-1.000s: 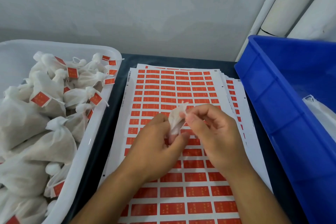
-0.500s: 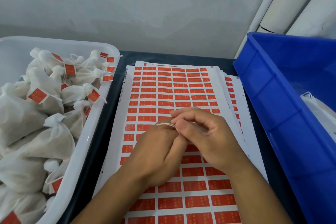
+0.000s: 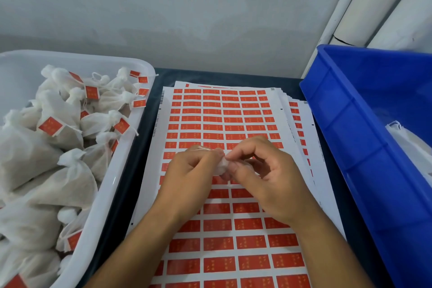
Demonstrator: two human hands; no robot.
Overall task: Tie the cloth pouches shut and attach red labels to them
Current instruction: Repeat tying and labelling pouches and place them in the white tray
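Note:
A small white cloth pouch (image 3: 221, 166) sits between my two hands above the sheets of red labels (image 3: 222, 110). My left hand (image 3: 189, 177) grips the pouch, and a thin white string (image 3: 203, 148) runs over its knuckles. My right hand (image 3: 264, 177) pinches the pouch's top with thumb and forefinger. Most of the pouch is hidden behind my fingers. The label sheets lie stacked on the dark table, filled with rows of red rectangles.
A white tray (image 3: 109, 194) on the left holds several tied pouches with red labels (image 3: 50, 126). A blue bin (image 3: 364, 147) on the right contains white pouch material (image 3: 411, 142). White pipes (image 3: 374, 2) stand in the back right corner against the grey wall.
The pouch's top stood up between my fingers, then sank into my closed hands. Now my hands have parted slightly, and the pouch shows between them with the string drawn left.

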